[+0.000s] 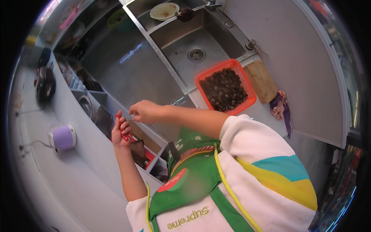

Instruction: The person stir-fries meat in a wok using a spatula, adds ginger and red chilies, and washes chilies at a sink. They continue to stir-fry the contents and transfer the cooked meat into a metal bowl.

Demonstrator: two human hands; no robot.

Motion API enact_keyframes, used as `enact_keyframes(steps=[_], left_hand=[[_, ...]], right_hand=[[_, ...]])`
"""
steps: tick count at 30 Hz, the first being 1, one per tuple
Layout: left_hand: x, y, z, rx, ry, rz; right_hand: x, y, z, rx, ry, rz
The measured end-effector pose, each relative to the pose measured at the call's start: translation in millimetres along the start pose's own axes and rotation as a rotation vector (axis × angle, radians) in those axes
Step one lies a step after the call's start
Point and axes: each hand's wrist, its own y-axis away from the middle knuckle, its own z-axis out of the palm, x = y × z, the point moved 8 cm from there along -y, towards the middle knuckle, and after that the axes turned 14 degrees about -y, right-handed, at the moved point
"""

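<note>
My left hand (121,132) is raised over the edge of the drawer, its fingers wrapped around a red-handled hand tool (125,135). Fingers cover most of that tool, so its exact kind is hidden. Just to the right, my right hand (147,111) hangs with loosely curled fingers, apart from the left hand. Its palm is turned away, and I cannot see whether anything lies inside. Beyond my right forearm, a red plastic basket (249,100) holds a heap of small dark snail-like shells (223,90). It stands at the near corner of the sink.
A steel sink (214,37) lies beyond the basket. Behind it are a pale bowl (164,11) and a faucet (212,5). A wooden board (261,81) and purple gloves or cloth (279,107) sit at right. An open divided drawer (100,97) and a purple-and-white appliance (62,137) are left.
</note>
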Motion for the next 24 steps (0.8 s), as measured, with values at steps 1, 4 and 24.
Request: enact_keyframes(steps=[1, 4, 24], left_hand=[[12.2, -34.6, 15.6, -0.067, -0.024, -0.045], [41.0, -130.3, 59.8, -0.173, -0.075, -0.166], [9.4, -608.0, 399.3, -0.431, -0.684, -0.654]], right_hand=[[2.9, -17.7, -28.3, 0.075, -0.002, -0.019], [21.5, -56.9, -146.0, 0.368, 0.11, -0.04], [41.5, -42.1, -504.9, 1.256, 1.004, 0.706]])
